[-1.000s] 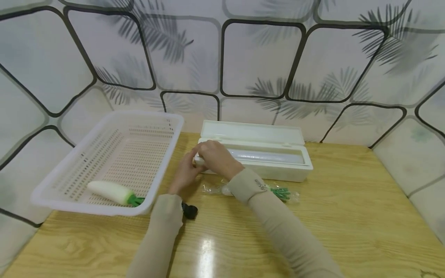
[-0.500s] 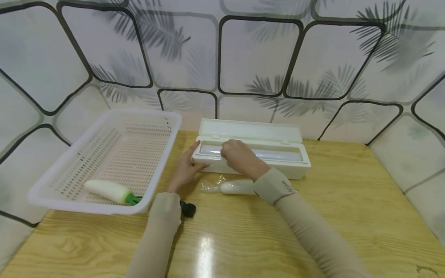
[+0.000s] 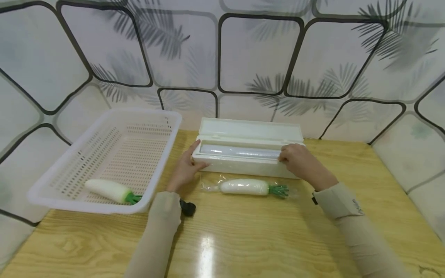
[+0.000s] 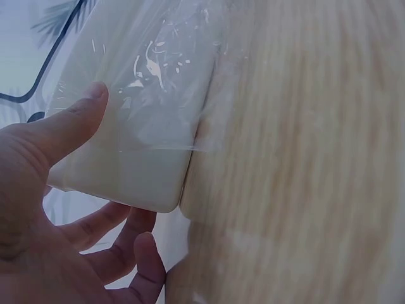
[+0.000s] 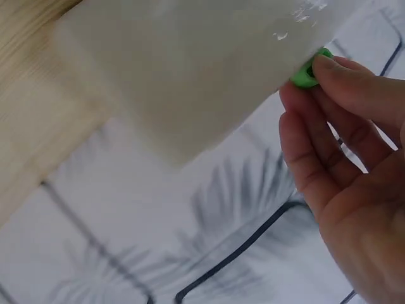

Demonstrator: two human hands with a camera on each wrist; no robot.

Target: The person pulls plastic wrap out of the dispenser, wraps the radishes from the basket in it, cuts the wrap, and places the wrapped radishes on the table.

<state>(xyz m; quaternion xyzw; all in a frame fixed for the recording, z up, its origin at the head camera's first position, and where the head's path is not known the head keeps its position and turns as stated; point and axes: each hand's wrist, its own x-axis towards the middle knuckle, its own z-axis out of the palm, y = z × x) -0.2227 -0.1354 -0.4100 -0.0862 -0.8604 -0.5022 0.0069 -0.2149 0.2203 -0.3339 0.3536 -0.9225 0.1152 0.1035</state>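
Nearest on the table (image 3: 264, 239), the film-wrapped radish (image 3: 244, 187) is no longer hidden by the sleeve. Beyond, the left hand (image 3: 185, 170) holds the left end of the cling-film dispenser (image 3: 240, 166), thumb on its front. The right hand (image 3: 299, 160) has travelled to the right end, pinching the green slider (image 5: 304, 77); the cutting pass appears nearly complete.

One left hand (image 3: 183, 172) and one right hand (image 3: 304, 162) make two hands. Between them stands one white box (image 3: 243, 166), with one lid (image 3: 250, 129) and one roll of film (image 3: 240, 151); pinched in the right hand, one green piece (image 5: 302, 78). One wrapped radish (image 3: 243, 187) between the hands, nearer the person, and one bare radish (image 3: 107, 190) left of the left hand, inside one basket (image 3: 83, 207), make two (both white with green tops). One table (image 3: 271, 239) beneath.
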